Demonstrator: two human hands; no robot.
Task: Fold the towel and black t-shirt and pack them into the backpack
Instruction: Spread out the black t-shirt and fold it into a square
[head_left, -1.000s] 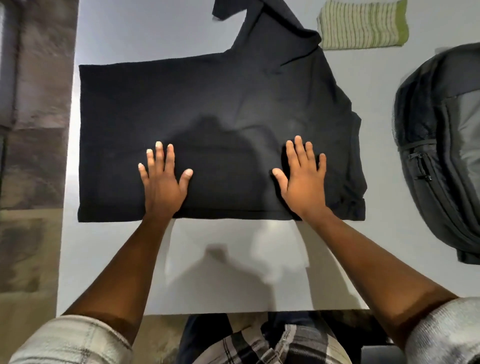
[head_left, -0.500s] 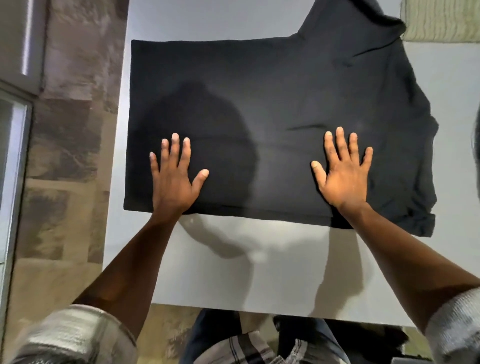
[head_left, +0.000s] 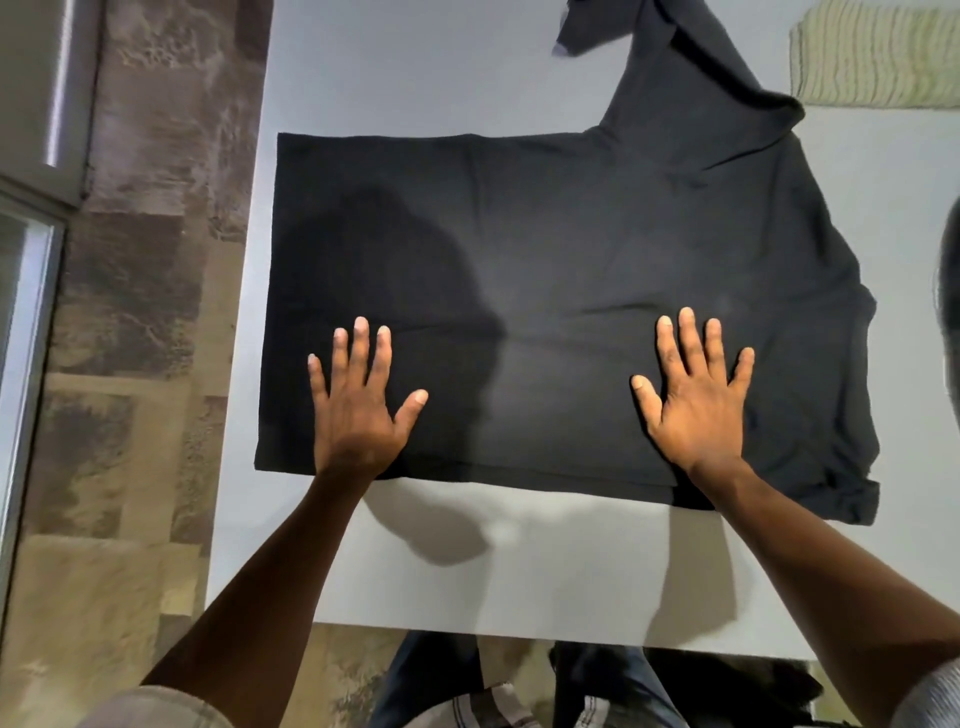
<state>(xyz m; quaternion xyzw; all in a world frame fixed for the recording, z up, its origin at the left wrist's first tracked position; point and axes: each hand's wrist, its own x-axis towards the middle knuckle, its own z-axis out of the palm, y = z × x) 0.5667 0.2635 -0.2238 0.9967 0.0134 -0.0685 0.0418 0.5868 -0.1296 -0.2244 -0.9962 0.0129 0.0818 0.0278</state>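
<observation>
The black t-shirt (head_left: 561, 270) lies spread flat on the white table (head_left: 493, 582), one sleeve reaching toward the far edge. My left hand (head_left: 358, 405) presses flat on its near left part, fingers apart. My right hand (head_left: 696, 400) lies flat on its near right part, fingers spread too. Folded, the green striped towel (head_left: 872, 57) rests at the far right. Only a dark sliver of the backpack (head_left: 950, 280) shows at the right edge.
The table's left edge runs close to the t-shirt's left side, with stone-patterned floor (head_left: 130, 364) beyond it. A glass door frame (head_left: 31, 312) stands at the far left. My legs show below the table's near edge.
The view has swung left, pushing the backpack nearly out of frame. Both hands have slid apart along the t-shirt's near edge while staying flat on it.
</observation>
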